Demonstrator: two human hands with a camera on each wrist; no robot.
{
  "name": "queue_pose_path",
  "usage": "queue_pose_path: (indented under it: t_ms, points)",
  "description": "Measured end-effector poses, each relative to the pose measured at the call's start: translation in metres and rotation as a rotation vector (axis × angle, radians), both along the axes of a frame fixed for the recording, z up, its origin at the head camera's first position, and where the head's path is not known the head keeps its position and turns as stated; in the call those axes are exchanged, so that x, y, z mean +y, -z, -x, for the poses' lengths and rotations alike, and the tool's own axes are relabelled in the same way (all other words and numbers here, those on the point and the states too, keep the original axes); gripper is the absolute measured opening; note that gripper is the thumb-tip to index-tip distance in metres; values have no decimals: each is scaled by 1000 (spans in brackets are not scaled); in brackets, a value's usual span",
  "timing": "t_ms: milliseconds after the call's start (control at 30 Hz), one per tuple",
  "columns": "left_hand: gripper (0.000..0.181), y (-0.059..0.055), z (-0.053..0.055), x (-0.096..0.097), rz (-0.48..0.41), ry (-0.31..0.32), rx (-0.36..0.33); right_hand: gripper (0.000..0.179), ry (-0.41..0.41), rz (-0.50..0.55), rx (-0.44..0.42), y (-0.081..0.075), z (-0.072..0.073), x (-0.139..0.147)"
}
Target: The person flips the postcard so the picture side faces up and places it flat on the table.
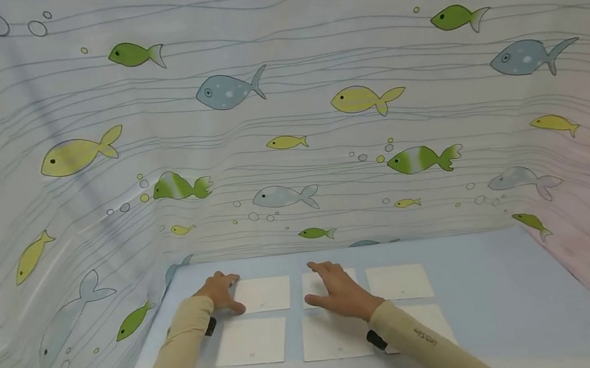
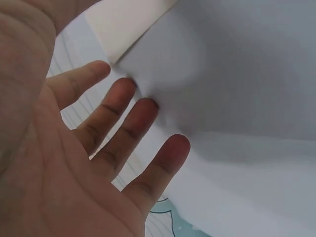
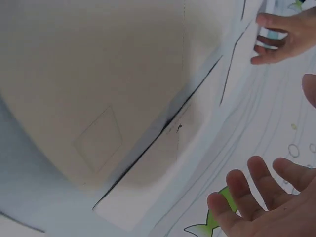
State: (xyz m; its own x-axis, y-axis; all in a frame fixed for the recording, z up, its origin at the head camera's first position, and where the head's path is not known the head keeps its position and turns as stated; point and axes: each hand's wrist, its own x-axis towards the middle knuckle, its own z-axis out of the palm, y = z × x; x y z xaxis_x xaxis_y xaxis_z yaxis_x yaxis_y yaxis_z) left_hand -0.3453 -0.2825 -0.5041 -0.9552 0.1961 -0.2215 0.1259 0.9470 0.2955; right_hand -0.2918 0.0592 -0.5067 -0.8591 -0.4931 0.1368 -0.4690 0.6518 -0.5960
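Observation:
Cream rectangular cards lie flat on a pale blue tabletop in two rows. At the left edge of the back-left card (image 1: 265, 295) is my left hand (image 1: 221, 293), fingers spread and nothing in its grasp. In the left wrist view its fingertips (image 2: 170, 148) are by the tabletop near a card's corner (image 2: 123, 29); whether they touch is unclear. Over the back-middle card (image 1: 309, 282) my right hand (image 1: 339, 291) reaches with fingers extended, holding nothing and partly hiding that card. In the right wrist view, one card (image 3: 103, 123) shows a faint diamond outline.
The front row has a left card (image 1: 251, 341), a middle card (image 1: 328, 336) and a right card (image 1: 427, 319) partly behind my right forearm. A back-right card (image 1: 399, 282) lies beyond. Fish-patterned curtains (image 1: 326, 161) enclose the blue tabletop (image 1: 503, 293) behind and on both sides.

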Motion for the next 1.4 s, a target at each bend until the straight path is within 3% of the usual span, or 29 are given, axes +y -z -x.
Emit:
queue_pose_path:
  t_ms: [233, 433, 733, 900, 1067, 1400]
  points:
    - [95, -5, 0, -3, -20, 25, -40, 73, 27, -149, -39, 6, 20, -32]
    - [92, 0, -1, -1, -9, 12, -51, 76, 93, -172, -108, 19, 32, -55]
    - [86, -2, -8, 4, -4, -11, -31, 88, 135, -290, -103, 28, 33, -77]
    - [86, -2, -10, 11, 12, -4, 9, 83, 162, -286, -102, 29, 31, -74]
    - [88, 8, -7, 8, 2, -22, 51, 82, 181, -243, -81, 34, 34, -70]
    - [90, 11, -2, -3, -113, -66, 70, 75, 163, -83, -29, 32, 43, -75]
